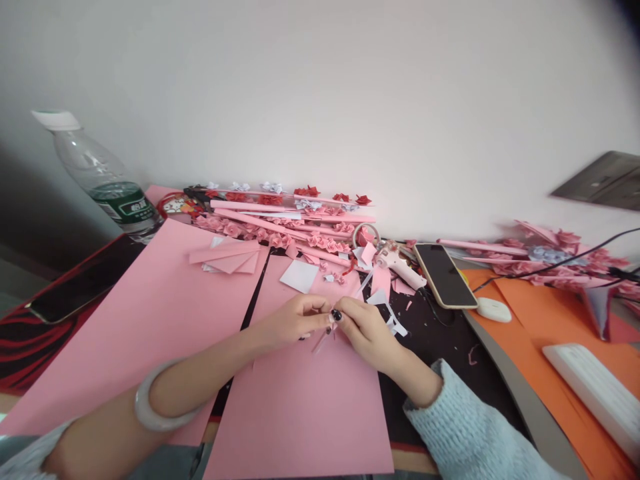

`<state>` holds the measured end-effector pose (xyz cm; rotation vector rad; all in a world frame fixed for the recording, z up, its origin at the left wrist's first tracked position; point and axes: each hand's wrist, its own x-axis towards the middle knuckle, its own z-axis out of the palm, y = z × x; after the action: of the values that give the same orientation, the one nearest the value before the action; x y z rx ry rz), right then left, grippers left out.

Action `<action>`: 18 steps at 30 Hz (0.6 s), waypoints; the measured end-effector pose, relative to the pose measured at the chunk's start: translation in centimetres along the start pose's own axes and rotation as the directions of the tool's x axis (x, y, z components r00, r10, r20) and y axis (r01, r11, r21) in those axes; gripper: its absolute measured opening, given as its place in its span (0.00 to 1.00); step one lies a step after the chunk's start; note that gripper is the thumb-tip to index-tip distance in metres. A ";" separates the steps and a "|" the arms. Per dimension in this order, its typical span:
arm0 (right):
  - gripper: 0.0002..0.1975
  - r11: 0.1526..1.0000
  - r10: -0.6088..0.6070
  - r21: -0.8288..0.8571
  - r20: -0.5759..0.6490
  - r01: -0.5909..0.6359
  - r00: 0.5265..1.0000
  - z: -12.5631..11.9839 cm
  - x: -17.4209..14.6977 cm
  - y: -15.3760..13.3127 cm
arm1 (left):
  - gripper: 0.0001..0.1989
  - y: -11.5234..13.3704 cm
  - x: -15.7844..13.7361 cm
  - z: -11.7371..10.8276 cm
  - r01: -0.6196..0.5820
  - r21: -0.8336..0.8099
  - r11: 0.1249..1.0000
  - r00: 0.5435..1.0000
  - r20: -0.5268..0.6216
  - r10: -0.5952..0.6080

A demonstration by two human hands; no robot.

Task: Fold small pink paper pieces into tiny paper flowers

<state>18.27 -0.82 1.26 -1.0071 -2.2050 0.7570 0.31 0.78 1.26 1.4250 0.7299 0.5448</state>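
My left hand (310, 319) and my right hand (367, 333) meet above a pink paper sheet (305, 413), fingertips pinched together. Whatever they pinch is small and mostly hidden by the fingers. A thin translucent strip (320, 343) shows just below the fingertips, and I cannot tell whether it is held or lies on the sheet. Behind my hands lies a white paper square (299, 276). White paper scraps (393, 320) are beside my right hand. A pale glue gun (403, 267) rests farther back, near a roll of tape (366, 233).
Pink paper stems with paper flowers (280, 237) lie along the wall. A larger pink sheet (150, 320) and folded papers (233, 257) are left. A bottle (115, 180) stands back left. On the right are a phone (445, 277), a white case (494, 309), orange paper (530, 320) and a power strip (595, 387).
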 end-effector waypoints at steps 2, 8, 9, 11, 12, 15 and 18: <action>0.13 0.998 0.034 0.052 -0.001 -0.034 0.999 0.1 0.0 0.0 | 0.15 0.1 0.0 0.0 0.020 -0.007 1.000 1.000 0.006 -0.020; 0.15 0.978 0.149 0.149 -0.001 -0.147 0.989 0.2 -0.1 0.1 | 0.12 0.4 -0.2 0.1 0.034 -0.027 0.999 0.999 0.027 -0.033; 0.15 0.974 0.161 0.159 -0.003 -0.158 0.987 0.2 0.0 0.1 | 0.12 0.4 -0.2 0.1 0.032 -0.030 0.999 0.999 0.029 -0.031; 0.15 0.968 0.177 0.183 -0.007 -0.173 0.984 0.2 0.0 0.1 | 0.13 0.3 -0.1 0.1 0.032 -0.037 0.999 0.999 0.029 -0.031; 0.16 0.963 0.185 0.199 -0.008 -0.179 0.983 0.2 0.0 0.1 | 0.13 0.2 -0.1 0.1 0.034 -0.043 0.999 0.999 0.029 -0.033; 0.17 0.940 0.208 0.277 -0.002 -0.199 0.978 0.1 -0.1 0.3 | 0.13 0.0 0.0 0.0 0.053 -0.094 0.994 0.998 0.035 -0.050; 0.18 0.916 0.214 0.347 0.005 -0.202 0.977 0.0 -0.2 0.5 | 0.12 -0.1 0.0 0.0 0.074 -0.208 0.975 0.997 0.022 -0.071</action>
<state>18.59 -0.71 0.90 -1.0706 -1.8642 1.1702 0.27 0.80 1.20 1.2017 0.6893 0.5378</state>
